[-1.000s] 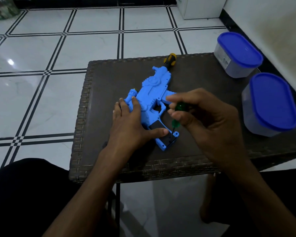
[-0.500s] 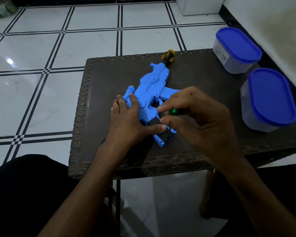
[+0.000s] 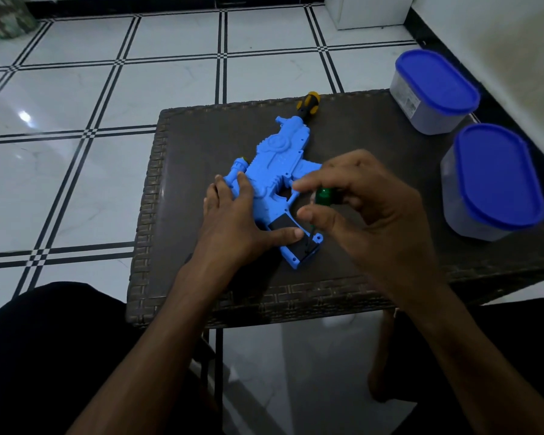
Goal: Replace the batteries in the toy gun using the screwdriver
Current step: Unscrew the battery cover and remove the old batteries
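My left hand (image 3: 233,221) lies flat on the toy gun (image 3: 277,171) on the table (image 3: 201,146), fingers straight, thumb on the black grip cover. My right hand (image 3: 368,215) pinches the green screwdriver (image 3: 322,196), tip on the grip. Two lidded tubs (image 3: 434,89) (image 3: 496,180) on my right, contents unclear.

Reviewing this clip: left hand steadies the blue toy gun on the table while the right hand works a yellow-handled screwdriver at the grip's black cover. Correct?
Not quite. In the head view the right hand pinches a green-handled screwdriver; the yellow-and-black one lies untouched beyond the toy gun. The rest holds: the left hand steadies the gun on the table, tip at the black cover.
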A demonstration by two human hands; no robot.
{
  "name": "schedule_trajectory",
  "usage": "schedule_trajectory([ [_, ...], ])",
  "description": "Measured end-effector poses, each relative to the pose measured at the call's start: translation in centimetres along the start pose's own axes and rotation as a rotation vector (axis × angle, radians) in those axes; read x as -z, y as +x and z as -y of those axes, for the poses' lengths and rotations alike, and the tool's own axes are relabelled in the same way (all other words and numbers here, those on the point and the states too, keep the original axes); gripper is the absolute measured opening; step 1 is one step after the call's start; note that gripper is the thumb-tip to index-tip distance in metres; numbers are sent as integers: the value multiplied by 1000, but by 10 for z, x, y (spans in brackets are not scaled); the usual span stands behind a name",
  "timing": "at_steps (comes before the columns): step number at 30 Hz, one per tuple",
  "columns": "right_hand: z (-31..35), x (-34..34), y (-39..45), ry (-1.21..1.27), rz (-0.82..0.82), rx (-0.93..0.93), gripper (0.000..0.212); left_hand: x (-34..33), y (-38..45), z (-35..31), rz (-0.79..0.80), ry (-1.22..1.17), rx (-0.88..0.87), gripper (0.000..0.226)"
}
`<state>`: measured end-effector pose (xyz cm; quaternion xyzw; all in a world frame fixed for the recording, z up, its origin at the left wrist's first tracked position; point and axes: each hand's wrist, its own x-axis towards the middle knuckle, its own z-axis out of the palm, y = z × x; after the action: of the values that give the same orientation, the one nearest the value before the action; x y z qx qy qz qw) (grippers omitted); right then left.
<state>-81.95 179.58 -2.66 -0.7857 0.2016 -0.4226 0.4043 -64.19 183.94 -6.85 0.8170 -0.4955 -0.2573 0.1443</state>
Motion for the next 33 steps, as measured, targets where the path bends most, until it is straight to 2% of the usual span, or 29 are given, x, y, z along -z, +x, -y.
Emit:
schedule_trajectory([
  [3,2,1,-2,121,47,-69,41,-1,0,0,-17,8,-8,133],
  [8,2,0,-2,13,71,-16,24,1,0,0,-11,5,-15,138],
  [12,1,1,3,-40,-18,39,18,0,-1,0,-14,-1,-8,135],
  [16,1,2,3,82,6,-53,32,-2,0,1,-31,12,-18,134],
  [18,2,3,1,101,37,-74,30,-2,0,0,-25,12,-15,133],
  [22,1,2,1,1,66,-4,21,0,0,-1,-12,5,-17,136],
  [26,2,0,3,-57,7,26,21,0,0,0,-10,0,-17,137],
  [30,4,1,2,46,40,-30,39,-1,0,0,-13,-6,-14,133],
  [33,4,2,0,64,63,-47,34,-1,0,-1,-16,-10,-19,131],
])
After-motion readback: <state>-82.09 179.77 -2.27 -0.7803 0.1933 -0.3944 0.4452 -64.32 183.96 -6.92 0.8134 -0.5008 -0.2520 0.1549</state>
